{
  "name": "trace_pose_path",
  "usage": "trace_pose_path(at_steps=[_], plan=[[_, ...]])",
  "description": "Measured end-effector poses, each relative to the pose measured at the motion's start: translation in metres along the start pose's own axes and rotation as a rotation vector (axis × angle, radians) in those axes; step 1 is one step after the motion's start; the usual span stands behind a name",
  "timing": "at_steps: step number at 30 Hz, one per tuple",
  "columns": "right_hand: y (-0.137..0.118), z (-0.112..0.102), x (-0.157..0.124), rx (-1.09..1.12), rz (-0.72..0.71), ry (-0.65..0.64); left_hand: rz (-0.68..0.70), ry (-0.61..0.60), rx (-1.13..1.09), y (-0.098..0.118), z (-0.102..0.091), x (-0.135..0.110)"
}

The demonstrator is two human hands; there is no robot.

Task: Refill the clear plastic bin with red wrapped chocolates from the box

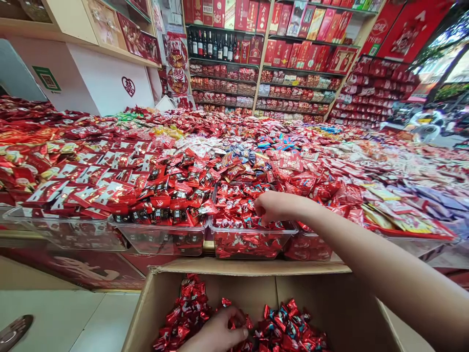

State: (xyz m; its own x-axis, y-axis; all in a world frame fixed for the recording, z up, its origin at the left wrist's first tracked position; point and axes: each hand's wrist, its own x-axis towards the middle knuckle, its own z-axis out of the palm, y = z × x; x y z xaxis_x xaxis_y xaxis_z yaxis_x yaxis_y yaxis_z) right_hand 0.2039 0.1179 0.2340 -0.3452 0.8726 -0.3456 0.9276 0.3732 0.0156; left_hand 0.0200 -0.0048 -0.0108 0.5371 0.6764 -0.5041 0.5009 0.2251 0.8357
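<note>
My left hand is down inside the cardboard box, its fingers curled round some red-wrapped candies. More shiny red candies, some with blue marks, lie heaped on the box floor to its right. Above and beyond the box, my right hand reaches into a clear plastic bin filled with small red-wrapped candies. Its fingers are bent down and closed against the candies at the bin's right side. Whatever they hold is hidden.
Bins of black-and-red candies and red-and-white packets stand to the left. Flat yellow packets lie to the right. Shelves with bottles and red boxes rise behind. A shoe shows on the tiled floor.
</note>
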Motion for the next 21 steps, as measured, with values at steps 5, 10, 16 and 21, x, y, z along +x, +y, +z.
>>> trace_pose_path(at_steps=[5,10,16,21], plan=[[-0.015,0.001,-0.048,0.217,-0.087,0.274,-0.079,-0.145,-0.734,0.028,-0.010,-0.014],[-0.054,0.060,-0.101,0.565,-0.214,0.104,-0.142,-0.167,-1.073,0.068,-0.021,-0.033],[-0.087,0.150,-0.094,0.832,-0.058,0.221,0.046,0.029,-0.777,0.088,-0.003,-0.044],[-0.078,0.176,-0.082,1.150,0.046,0.232,0.055,-0.031,-0.676,0.088,-0.003,-0.047]])
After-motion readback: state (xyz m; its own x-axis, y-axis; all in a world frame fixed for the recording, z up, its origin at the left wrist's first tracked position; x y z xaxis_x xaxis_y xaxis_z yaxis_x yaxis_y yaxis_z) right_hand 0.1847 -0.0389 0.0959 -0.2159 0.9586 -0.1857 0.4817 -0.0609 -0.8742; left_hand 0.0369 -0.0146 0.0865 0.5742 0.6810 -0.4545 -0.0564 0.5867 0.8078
